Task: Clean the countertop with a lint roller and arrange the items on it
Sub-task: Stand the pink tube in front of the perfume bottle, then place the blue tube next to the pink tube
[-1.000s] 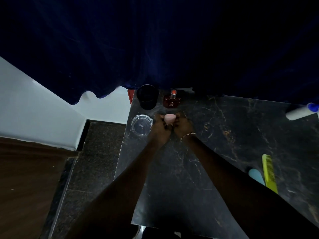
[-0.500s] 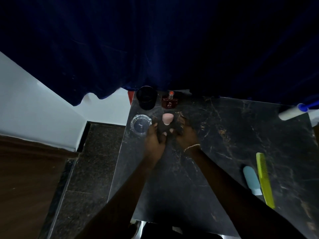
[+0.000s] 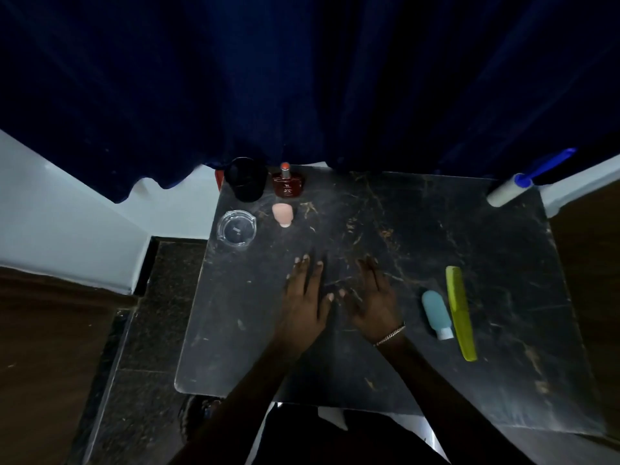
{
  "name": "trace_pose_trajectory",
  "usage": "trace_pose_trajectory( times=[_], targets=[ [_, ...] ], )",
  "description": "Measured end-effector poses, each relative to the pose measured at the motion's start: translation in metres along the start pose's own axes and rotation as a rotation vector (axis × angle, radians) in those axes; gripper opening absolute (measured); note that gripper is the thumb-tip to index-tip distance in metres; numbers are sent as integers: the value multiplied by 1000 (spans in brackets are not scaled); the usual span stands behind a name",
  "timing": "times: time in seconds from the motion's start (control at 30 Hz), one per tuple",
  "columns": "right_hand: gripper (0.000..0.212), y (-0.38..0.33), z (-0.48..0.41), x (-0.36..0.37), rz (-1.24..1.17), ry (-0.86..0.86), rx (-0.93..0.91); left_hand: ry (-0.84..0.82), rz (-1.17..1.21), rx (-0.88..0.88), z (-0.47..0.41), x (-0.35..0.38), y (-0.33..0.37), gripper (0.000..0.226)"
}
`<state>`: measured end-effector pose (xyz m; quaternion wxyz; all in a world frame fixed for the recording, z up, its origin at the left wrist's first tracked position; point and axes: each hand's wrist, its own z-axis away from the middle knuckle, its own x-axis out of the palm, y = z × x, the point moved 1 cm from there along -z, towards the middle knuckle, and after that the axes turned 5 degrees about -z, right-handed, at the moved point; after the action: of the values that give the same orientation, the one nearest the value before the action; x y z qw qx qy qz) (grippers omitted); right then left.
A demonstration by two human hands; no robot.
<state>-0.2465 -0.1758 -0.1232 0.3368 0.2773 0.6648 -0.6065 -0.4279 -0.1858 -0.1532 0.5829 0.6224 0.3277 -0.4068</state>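
On the dark marble countertop (image 3: 436, 236), a pink makeup sponge (image 3: 282, 213) stands at the back left, in front of a dark red perfume bottle (image 3: 287, 182). A black cup (image 3: 245, 178) and a clear glass ashtray (image 3: 237, 229) sit to their left. My left hand (image 3: 303, 300) and my right hand (image 3: 370, 298) hover flat over the middle of the top, fingers spread, holding nothing. A teal squeeze bottle (image 3: 436, 313) and a yellow-green comb (image 3: 460, 312) lie to the right of my right hand. The lint roller (image 3: 511, 191), white with a blue handle, lies at the back right corner.
A dark blue curtain (image 3: 302, 78) hangs along the back edge of the countertop. A white wall (image 3: 67, 223) and dark tiled floor (image 3: 157, 313) lie to the left, beyond the countertop's left edge.
Both hands have let go of the pink sponge and drawn back toward me to the middle of the countertop. The sponge stays standing in front of the perfume bottle.
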Motion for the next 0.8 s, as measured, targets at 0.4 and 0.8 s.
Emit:
trace_pose_trajectory(
  times=[0.4, 0.8],
  targets=[
    [62, 126, 79, -112, 77, 63, 271, -129, -125, 163, 32, 73, 178, 69],
    [39, 173, 78, -125, 90, -215, 531, -328, 348, -451, 7, 115, 258, 23]
  ],
)
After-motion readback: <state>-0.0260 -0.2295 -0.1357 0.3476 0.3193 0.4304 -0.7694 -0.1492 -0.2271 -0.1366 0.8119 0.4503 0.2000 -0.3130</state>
